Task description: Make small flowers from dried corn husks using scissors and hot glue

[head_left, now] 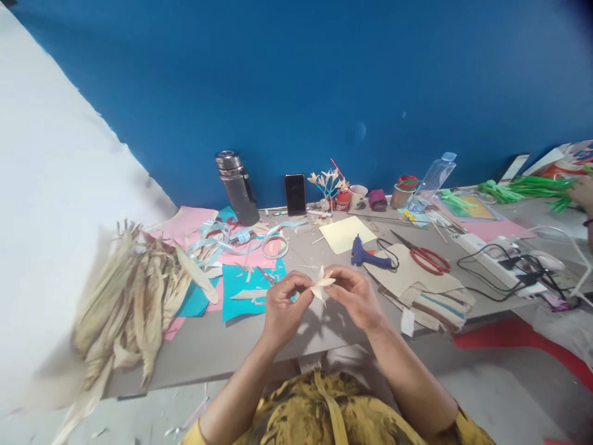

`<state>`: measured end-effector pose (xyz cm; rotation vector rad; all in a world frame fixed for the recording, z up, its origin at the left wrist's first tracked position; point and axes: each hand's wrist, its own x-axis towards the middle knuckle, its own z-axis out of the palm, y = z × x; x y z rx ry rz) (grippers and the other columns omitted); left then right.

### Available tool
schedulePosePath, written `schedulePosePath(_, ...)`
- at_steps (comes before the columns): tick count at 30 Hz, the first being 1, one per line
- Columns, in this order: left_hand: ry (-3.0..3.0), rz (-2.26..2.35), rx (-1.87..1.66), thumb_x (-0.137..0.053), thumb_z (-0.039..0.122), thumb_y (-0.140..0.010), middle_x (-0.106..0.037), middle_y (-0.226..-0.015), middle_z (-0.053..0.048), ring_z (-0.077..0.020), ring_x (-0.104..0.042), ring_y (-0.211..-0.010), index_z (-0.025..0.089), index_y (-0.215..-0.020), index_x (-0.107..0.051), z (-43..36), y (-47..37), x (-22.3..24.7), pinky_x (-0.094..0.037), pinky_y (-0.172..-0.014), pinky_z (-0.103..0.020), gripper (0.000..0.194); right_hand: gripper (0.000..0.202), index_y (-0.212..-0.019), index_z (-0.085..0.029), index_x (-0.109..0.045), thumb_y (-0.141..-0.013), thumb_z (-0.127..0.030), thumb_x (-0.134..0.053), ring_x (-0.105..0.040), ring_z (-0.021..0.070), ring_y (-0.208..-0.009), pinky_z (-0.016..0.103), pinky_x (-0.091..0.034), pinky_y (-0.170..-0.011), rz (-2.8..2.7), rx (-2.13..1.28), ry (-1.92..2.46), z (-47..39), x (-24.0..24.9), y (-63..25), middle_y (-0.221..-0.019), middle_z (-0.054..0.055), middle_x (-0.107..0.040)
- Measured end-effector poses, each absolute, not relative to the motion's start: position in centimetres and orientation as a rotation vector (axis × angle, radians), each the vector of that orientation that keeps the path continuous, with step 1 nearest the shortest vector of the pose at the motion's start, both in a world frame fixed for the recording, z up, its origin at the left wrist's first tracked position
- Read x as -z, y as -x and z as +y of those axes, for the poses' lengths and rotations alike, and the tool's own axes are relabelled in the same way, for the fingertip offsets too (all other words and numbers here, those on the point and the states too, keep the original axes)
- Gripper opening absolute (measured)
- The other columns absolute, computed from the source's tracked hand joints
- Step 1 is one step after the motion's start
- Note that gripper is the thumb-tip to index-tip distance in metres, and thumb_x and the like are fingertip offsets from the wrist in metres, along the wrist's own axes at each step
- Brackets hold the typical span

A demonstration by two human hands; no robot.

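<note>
A pale corn-husk flower [320,283] with pointed petals is held up over the front of the table. My left hand [288,303] pinches it from the left side, and my right hand [354,295] pinches a petal from the right. Just behind my left hand lies a blue sheet [245,290] with cut husk pieces and small scissors [266,275] on it. To the right of my hands are a blue glue gun [368,254] and red-handled scissors [428,259]. Finished-looking husk flowers [328,180] on blue stems stand at the back.
Dried corn husks [134,303] are heaped at the left edge. Along the wall stand a thermos [237,188], a phone [295,194], a paper cup [358,196] and a plastic bottle [433,182]. A power strip [498,262] with cables lies right. Another person's hand [581,190] touches green stems [532,187].
</note>
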<state>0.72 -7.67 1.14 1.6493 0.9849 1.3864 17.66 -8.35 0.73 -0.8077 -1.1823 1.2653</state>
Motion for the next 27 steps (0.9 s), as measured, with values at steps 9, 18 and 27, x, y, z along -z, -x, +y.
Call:
schedulePosePath(9,-2.046,1.006,-1.471,-0.061,0.009,-0.085,-0.064,-0.073,0.000,-0.0117,-0.059,-0.069,0.019,-0.073,-0.061,-7.8,-1.0,-1.4,-0.042,-0.063,-0.023,0.015,0.028,-0.101,-0.018,-0.070,-0.082,-0.038,-0.074,-0.052,0.0119,-0.064,0.023,-0.043,-0.058,-1.235,-1.174,0.912,-9.1,-1.2,-18.5,-0.077,0.003,-0.063)
schedulePosePath(18,-2.211,1.052,-1.485,-0.057,0.009,-0.085,-0.065,-0.076,-0.002,-0.0134,-0.059,-0.070,0.020,-0.080,-0.061,-7.6,-1.1,-0.9,-0.046,-0.067,-0.026,0.012,0.019,-0.081,-0.017,-0.068,-0.083,-0.036,-0.070,-0.045,0.0095,-0.053,0.022,-0.039,-0.052,-1.208,-1.060,1.017,-9.2,-2.0,-17.4,-0.064,-0.001,-0.058)
schedulePosePath(27,-2.191,1.009,-1.402,-0.057,0.011,-0.086,-0.069,-0.081,-0.003,-0.0140,-0.063,-0.071,0.020,-0.087,-0.066,-7.7,-0.9,-1.2,-0.048,-0.067,-0.026,0.012,0.016,-0.079,-0.016,-0.067,-0.081,-0.032,-0.070,-0.044,0.0094,-0.055,0.022,-0.037,-0.052,-1.261,-1.058,1.056,-9.3,-2.3,-17.3,-0.064,-0.001,-0.057)
